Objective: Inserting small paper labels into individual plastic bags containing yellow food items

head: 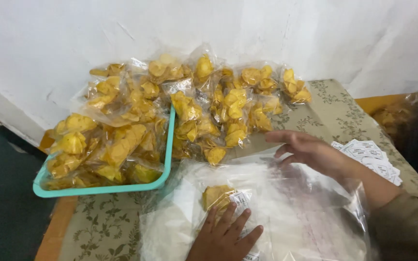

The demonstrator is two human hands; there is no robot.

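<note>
My left hand lies flat, fingers spread, on a small clear bag of yellow chips that has a white paper label in it. That bag rests on a pile of empty clear plastic bags. My right hand reaches in from the right with fingers extended and holds nothing, its fingertips near the closest filled chip bags. A teal plastic tray at the left is heaped with more sealed chip bags.
A stack of small white printed labels lies at the right on the floral tablecloth. A white wall stands behind the table. Dark floor is at the left. More chip bags show at the far right.
</note>
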